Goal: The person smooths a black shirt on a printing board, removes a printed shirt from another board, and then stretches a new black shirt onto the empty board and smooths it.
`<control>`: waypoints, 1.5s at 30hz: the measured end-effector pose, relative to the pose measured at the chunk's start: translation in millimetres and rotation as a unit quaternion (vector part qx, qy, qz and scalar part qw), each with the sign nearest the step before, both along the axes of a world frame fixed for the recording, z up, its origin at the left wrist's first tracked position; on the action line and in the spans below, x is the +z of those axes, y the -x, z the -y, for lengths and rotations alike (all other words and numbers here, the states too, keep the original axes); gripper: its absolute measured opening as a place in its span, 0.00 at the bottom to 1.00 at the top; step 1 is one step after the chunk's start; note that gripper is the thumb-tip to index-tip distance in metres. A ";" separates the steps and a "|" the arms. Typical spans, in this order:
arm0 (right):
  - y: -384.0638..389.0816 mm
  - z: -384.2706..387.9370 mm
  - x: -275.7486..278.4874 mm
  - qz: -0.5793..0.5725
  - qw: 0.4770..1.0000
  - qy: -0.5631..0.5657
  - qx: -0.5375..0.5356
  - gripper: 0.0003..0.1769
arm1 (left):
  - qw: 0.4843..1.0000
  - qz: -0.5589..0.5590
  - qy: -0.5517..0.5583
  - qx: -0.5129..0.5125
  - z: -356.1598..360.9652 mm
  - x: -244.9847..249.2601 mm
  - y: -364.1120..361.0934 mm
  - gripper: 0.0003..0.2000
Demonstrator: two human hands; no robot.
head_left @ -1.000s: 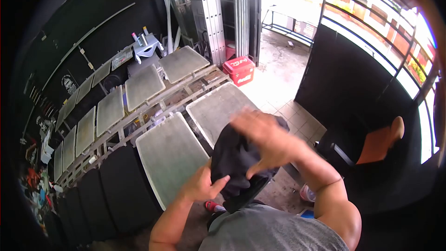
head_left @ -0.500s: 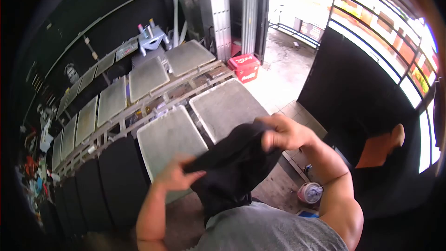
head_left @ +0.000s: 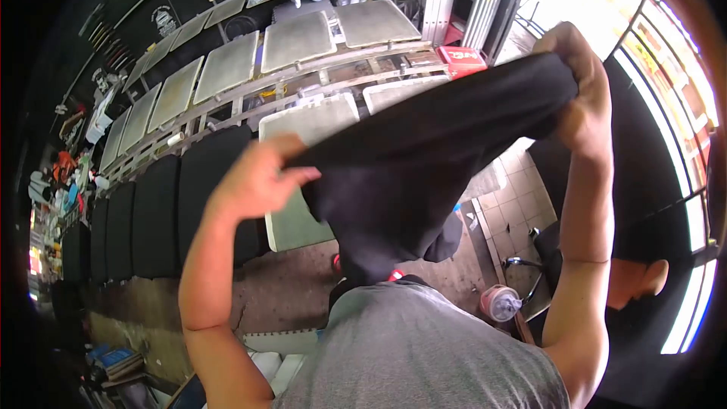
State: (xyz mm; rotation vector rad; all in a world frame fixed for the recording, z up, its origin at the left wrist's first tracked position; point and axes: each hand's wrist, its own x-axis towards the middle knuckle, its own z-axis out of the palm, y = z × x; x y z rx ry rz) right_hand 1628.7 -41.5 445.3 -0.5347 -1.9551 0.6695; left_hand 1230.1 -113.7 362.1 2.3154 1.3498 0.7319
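A black T-shirt (head_left: 424, 136) is stretched between my two raised hands, its upper edge slanting up to the right and the rest hanging in folds. My left hand (head_left: 261, 178) pinches its left end between thumb and fingers. At the other end, my right hand (head_left: 579, 76) is wrapped round the bunched cloth, higher and farther out. Behind the shirt lies a bare grey board (head_left: 310, 117) with a pale rim, partly hidden by the cloth. Another grey board (head_left: 394, 91) beside it is mostly covered from view.
Several black-covered boards (head_left: 212, 174) line up at the left. Beyond a metal frame rail (head_left: 303, 68) runs a row of grey boards (head_left: 299, 38). A red cooler (head_left: 462, 62) stands by the doorway. On the floor at right is a bucket (head_left: 502, 304).
Both hands have risen and moved apart, the right one up and right. The T-shirt, bunched before, is now pulled wide. My view has also shifted, showing more floor.
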 end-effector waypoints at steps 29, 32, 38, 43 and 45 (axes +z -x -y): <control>58.8 -14.4 29.8 0.164 0.960 -0.172 -0.152 0.19 | 0.920 0.379 0.073 -0.066 -22.0 -72.2 -64.1 0.25; 68.6 -8.4 25.0 0.186 0.954 -0.165 -0.166 0.19 | 0.942 0.333 -0.038 -0.016 -16.8 -51.1 -79.9 0.24; 54.5 -14.0 22.3 0.214 0.947 -0.152 -0.185 0.16 | 0.966 0.237 -0.033 0.096 -37.5 -54.4 -26.2 0.09; 46.5 -18.6 16.1 0.207 0.949 -0.120 -0.204 0.13 | 0.943 0.293 0.104 -0.122 -15.3 -33.5 -22.1 0.25; 41.2 -18.9 17.2 0.136 0.966 -0.141 -0.169 0.12 | 0.985 0.025 0.140 -0.099 -18.8 -65.8 -27.3 0.25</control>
